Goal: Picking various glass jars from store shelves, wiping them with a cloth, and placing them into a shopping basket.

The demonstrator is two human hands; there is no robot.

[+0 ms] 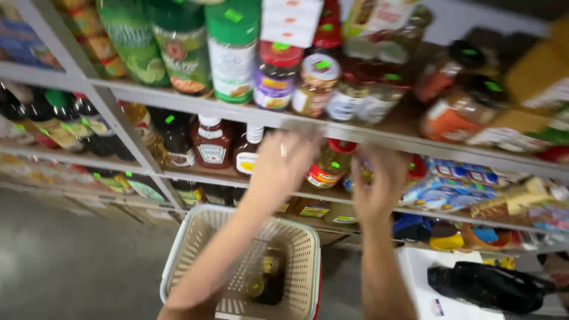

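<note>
Both hands raised at middle shelf (355,198) front edge. Left hand (283,161) grip spread, empty, just before yellow oil bottle (328,167) w/ red cap. Right hand (379,184) grip spread, empty, beside bottle. Beige basket (296,237) below, dark bottle inside
</note>
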